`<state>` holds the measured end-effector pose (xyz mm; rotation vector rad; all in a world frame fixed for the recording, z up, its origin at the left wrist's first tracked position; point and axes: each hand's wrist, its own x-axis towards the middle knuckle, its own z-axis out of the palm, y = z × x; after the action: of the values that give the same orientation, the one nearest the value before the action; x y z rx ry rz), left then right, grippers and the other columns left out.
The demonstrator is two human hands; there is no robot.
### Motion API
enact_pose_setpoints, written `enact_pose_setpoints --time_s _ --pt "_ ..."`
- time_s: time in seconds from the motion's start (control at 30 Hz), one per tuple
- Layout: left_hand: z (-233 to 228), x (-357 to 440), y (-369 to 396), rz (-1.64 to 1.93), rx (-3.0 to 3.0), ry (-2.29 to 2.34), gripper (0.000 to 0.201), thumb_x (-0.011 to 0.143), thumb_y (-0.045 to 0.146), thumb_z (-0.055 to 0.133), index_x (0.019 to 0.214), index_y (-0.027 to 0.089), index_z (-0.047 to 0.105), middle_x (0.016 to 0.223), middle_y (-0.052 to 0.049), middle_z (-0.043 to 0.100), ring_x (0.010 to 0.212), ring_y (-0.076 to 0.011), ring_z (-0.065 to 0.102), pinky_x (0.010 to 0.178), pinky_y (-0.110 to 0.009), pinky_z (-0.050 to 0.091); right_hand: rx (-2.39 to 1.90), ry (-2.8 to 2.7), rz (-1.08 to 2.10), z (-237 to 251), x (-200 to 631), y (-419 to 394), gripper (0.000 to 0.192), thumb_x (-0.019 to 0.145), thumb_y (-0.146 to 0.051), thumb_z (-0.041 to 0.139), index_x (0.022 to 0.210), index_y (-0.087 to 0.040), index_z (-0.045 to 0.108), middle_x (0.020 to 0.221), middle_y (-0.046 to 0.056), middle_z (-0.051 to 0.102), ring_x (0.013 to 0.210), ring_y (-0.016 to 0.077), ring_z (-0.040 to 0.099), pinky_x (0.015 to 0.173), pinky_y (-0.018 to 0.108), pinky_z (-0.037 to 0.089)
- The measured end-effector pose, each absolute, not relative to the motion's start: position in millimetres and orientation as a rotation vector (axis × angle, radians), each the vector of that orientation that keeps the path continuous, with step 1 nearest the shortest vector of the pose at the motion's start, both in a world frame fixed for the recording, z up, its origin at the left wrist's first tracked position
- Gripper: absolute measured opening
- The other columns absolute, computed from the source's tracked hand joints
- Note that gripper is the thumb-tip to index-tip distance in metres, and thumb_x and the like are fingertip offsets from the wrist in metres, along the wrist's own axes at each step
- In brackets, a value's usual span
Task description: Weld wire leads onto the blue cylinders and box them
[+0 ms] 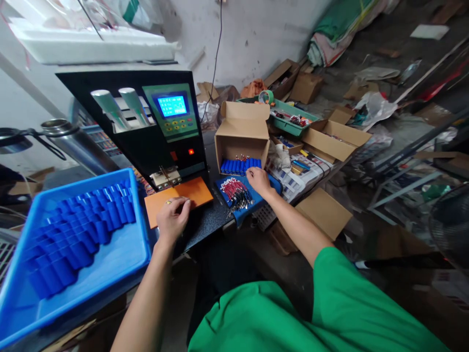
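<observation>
Plate (190, 193) under the left hand (172, 217): matt orange, smooth.
Cells (240, 166) by the right hand (259, 180): glossy blue wrap.
Tray (124, 254) left of the hands: smooth blue plastic.
Box (242, 129) beyond: matt brown cardboard.
Counter (208, 217): dark, speckled.

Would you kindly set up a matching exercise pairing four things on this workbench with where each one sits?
Things:
1. left hand
2. right hand
3. blue tray
4. open cardboard box

Places:
A. far left, holding loose blue cells
B. behind a row of blue cells
C. resting on the orange pad below the machine
D. beside the bundle of red-and-black wires

Pairs: 1-C, 2-D, 3-A, 4-B
</observation>
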<state>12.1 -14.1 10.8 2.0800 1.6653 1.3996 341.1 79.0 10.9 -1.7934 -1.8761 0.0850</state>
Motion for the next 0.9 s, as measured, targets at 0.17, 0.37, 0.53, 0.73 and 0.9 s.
enact_pose_setpoints --time_s 0.17,0.37,0.53,0.73,0.9 --pt "10 12 -12 1.397 2.077 1.681 0.027 0.091 0.045 0.058 0.085 0.022 0.071 0.091 -0.005 0.075 0.086 -0.0222 0.07 0.081 -0.035 0.053 -1.944 -1.648 0.624 -5 330 82 0.039 0.092 -0.035 0.059 0.06 -0.015 0.067 0.06 0.007 0.067 0.059 0.0171 0.064 0.064 0.025 0.047" --pt "12 14 -13 1.403 2.086 1.678 0.026 0.091 0.043 0.058 0.084 0.022 0.072 0.088 -0.005 0.075 0.083 -0.0221 0.069 0.081 -0.035 0.052 -1.896 -1.297 1.0 -19 322 93 0.032 0.08 -0.033 0.07 0.054 -0.018 0.057 0.042 -0.003 0.051 0.039 0.0111 0.048 0.046 0.021 0.037" --pt "11 14 -13 1.394 2.075 1.686 0.027 0.091 0.044 0.059 0.084 0.022 0.073 0.087 -0.006 0.074 0.081 -0.0219 0.068 0.081 -0.036 0.052 -1.862 -1.326 0.925 -17 323 87 0.036 0.086 -0.033 0.062 0.055 -0.017 0.059 0.048 0.0 0.057 0.045 0.0119 0.052 0.051 0.022 0.039" --pt "8 13 -12 1.38 2.072 1.692 0.027 0.091 0.043 0.058 0.085 0.021 0.073 0.09 -0.007 0.075 0.084 -0.0218 0.069 0.08 -0.035 0.052 -1.752 -1.782 0.467 8 316 58 0.022 0.092 -0.028 0.057 0.083 -0.016 0.074 0.083 0.006 0.074 0.082 0.0184 0.067 0.075 0.025 0.046" --pt "10 15 -13 1.368 2.089 1.701 0.029 0.091 0.043 0.057 0.082 0.021 0.072 0.087 -0.007 0.074 0.081 -0.0216 0.069 0.079 -0.035 0.052 -1.515 -2.546 0.25 36 293 33 0.023 0.091 -0.016 0.056 0.101 -0.019 0.076 0.115 0.011 0.071 0.105 0.0239 0.066 0.085 0.029 0.048"
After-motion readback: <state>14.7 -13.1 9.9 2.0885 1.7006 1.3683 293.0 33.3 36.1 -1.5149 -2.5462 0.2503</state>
